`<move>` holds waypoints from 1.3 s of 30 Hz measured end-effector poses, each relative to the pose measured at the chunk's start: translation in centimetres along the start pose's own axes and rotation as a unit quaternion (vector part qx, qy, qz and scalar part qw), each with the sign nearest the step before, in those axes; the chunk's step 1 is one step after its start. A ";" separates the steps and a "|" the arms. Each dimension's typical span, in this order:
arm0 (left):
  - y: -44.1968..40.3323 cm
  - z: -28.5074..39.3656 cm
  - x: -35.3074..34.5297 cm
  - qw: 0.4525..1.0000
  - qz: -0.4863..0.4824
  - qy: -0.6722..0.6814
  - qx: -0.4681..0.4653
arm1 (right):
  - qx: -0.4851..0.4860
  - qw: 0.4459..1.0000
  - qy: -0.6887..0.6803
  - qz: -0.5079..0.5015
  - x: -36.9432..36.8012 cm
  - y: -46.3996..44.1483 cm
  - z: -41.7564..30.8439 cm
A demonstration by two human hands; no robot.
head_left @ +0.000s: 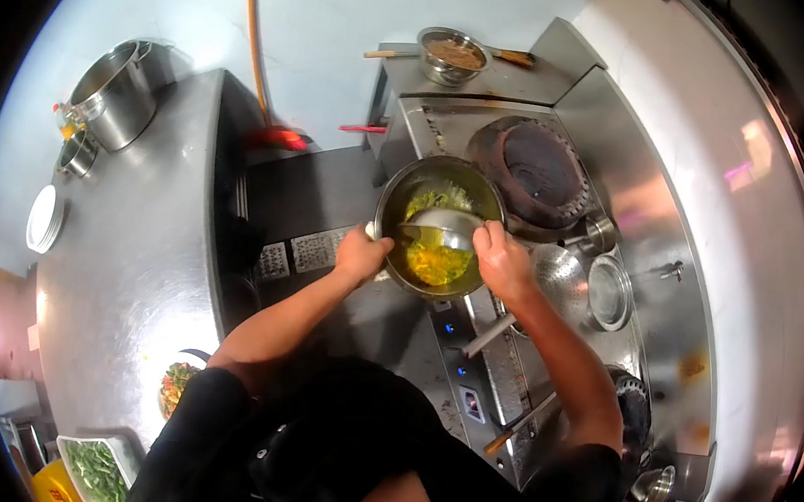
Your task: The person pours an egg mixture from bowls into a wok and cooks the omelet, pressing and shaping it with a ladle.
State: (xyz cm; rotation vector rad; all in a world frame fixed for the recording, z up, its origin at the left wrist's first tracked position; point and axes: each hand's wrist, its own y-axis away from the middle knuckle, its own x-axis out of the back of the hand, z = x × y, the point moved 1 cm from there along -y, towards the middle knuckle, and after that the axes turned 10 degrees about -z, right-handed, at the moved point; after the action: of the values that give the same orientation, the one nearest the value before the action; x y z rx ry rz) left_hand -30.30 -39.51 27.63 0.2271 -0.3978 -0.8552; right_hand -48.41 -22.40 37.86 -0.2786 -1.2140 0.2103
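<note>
A deep round metal pot (393, 197) is held over the front of the stove, with green and yellow food (437, 266) in it. My left hand (361, 253) is closed on the pot's left rim, where a small white piece shows by the fingers. My right hand (505, 263) is at the pot's right side, its fingers pinched on the edge of a tilted metal bowl (448, 223) that lies across the pot's opening. The bowl hides part of the food. Whether my right hand also touches the pot's rim, I cannot tell.
Behind the pot is a dark wok burner (531, 171). A perforated strainer (556, 276) and a stack of metal bowls (609, 292) stand to the right. The steel counter (131, 254) at left bears a tall stockpot (119, 98), white plates (45, 219) and a tray of cut greens (95, 473).
</note>
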 end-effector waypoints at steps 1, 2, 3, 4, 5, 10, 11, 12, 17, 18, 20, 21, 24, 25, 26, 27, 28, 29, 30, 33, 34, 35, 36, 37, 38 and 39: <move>0.1 0.3 -1.2 1.000 0.006 -0.006 -0.024 | -0.010 1.000 0.000 0.008 0.9 0.7 0.8; 0.2 0.4 -2.6 1.000 -0.007 0.009 -0.009 | -0.042 0.999 -0.004 0.022 1.6 1.3 1.5; -0.2 0.1 -4.0 1.000 -0.002 0.010 -0.026 | -0.037 0.999 -0.009 0.017 1.5 2.3 2.1; -0.7 -0.3 -5.4 0.999 0.003 0.009 -0.043 | -0.034 0.999 -0.016 0.012 1.1 3.4 2.7; -1.1 -1.0 -6.7 0.998 0.006 0.007 -0.058 | -0.033 0.999 -0.024 0.005 0.7 4.9 3.0; 0.2 1.5 -10.1 0.996 -0.076 0.031 -0.036 | -0.116 0.992 -0.042 0.013 2.9 9.9 5.3; 0.3 1.5 -10.7 0.995 -0.090 0.025 -0.028 | -0.106 0.993 -0.048 0.018 2.5 11.0 5.7; -0.1 1.1 -11.8 0.998 -0.054 0.011 -0.038 | -0.095 0.994 -0.053 0.026 2.2 11.8 6.0; -1.0 2.0 -13.5 0.995 -0.081 0.016 -0.060 | -0.163 0.985 -0.003 0.062 2.8 15.1 8.0; -0.7 2.3 -13.6 0.993 -0.101 0.026 -0.051 | -0.169 0.985 -0.019 0.016 2.9 15.5 8.3; -0.9 2.8 -14.1 0.994 -0.082 -0.009 -0.074 | -0.121 0.992 0.003 0.046 3.4 16.0 8.5; -0.8 3.9 -14.3 0.993 -0.072 -0.025 -0.088 | -0.096 0.993 0.017 0.061 3.7 15.9 8.7; -0.5 5.3 -14.3 0.992 -0.081 -0.002 -0.091 | -0.095 0.991 0.040 0.091 5.1 16.5 9.2; -0.9 5.0 -14.2 0.992 -0.081 0.014 -0.100 | -0.093 0.992 0.038 0.081 5.7 16.7 9.4; -1.8 4.3 -14.3 0.990 -0.073 0.017 -0.120 | -0.084 0.986 0.048 0.136 6.0 16.5 9.9; -2.4 4.3 -14.3 0.988 -0.064 0.020 -0.141 | -0.081 0.987 0.050 0.130 6.3 16.3 10.2; -2.8 4.1 -14.3 0.986 -0.056 0.024 -0.158 | -0.078 0.988 0.050 0.122 6.7 16.4 10.1; -3.2 3.6 -14.2 0.988 -0.066 0.024 -0.138 | -0.079 0.989 0.047 0.112 6.9 16.6 9.7; -2.4 4.6 -13.6 0.990 -0.077 0.023 -0.118 | -0.091 0.988 0.056 0.108 6.7 16.7 10.0; -2.1 6.2 -13.1 0.993 -0.079 0.009 -0.085 | -0.117 0.988 0.033 0.095 7.4 15.9 9.3; -2.2 6.2 -12.8 0.994 -0.077 -0.002 -0.076 | -0.134 0.985 0.034 0.101 7.5 15.7 9.0; -2.4 6.4 -12.5 0.995 -0.075 -0.003 -0.071 | -0.149 0.982 0.036 0.107 7.6 15.4 9.2; -2.6 6.4 -12.4 0.995 -0.073 -0.004 -0.065 | -0.163 0.979 0.039 0.113 7.6 15.1 9.4; -2.8 6.2 -12.3 0.996 -0.074 -0.007 -0.058 | -0.174 0.979 0.037 0.102 7.4 15.0 9.4; -3.1 5.7 -12.4 0.995 -0.077 -0.007 -0.058 | -0.188 0.977 0.036 0.092 7.1 15.2 9.3; -3.8 5.4 -12.5 0.995 -0.081 -0.006 -0.062 | -0.202 0.975 0.039 0.082 7.0 15.3 9.5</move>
State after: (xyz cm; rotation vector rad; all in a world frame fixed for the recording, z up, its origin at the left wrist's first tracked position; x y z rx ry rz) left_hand -42.55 -32.52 28.09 0.1411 -0.3396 -1.0375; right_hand -55.18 -4.87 42.24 -0.7366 -1.1504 0.0927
